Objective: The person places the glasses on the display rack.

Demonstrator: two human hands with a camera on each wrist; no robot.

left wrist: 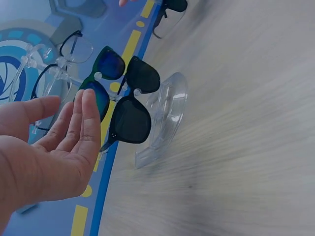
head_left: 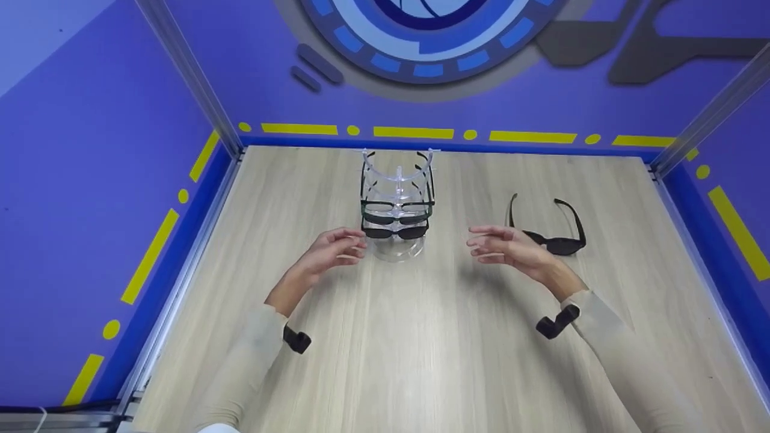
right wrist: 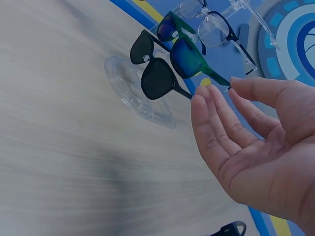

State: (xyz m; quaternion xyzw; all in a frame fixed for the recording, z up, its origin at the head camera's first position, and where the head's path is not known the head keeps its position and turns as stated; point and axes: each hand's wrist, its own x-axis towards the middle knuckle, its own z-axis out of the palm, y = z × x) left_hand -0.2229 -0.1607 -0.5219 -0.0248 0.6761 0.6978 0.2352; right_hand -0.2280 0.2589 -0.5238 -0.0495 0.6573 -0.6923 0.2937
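A clear plastic display stand (left wrist: 178, 101) holds three pairs of glasses, one above another. Lowest are black sunglasses (left wrist: 130, 120); over them sit green-framed sunglasses (right wrist: 186, 58) with blue lenses, then dark-rimmed glasses with clear lenses (right wrist: 214, 30). My left hand (head_left: 331, 249) is at the stand's left side, fingers loosely bent and fingertips close to the lowest pair, holding nothing. To the right of the stand my right hand (head_left: 511, 249) hovers empty, its fingers relaxed and pointing toward the stand. Another pair of black sunglasses (head_left: 564, 245) lies on the table, partly hidden behind that hand.
The wood-grain table (head_left: 391, 361) meets blue panels with yellow marks at the back and sides. Metal frame rails (head_left: 174, 307) run along its edges. A black wrist mount (head_left: 558, 322) sits on the right sleeve, and another (head_left: 296, 340) on the left.
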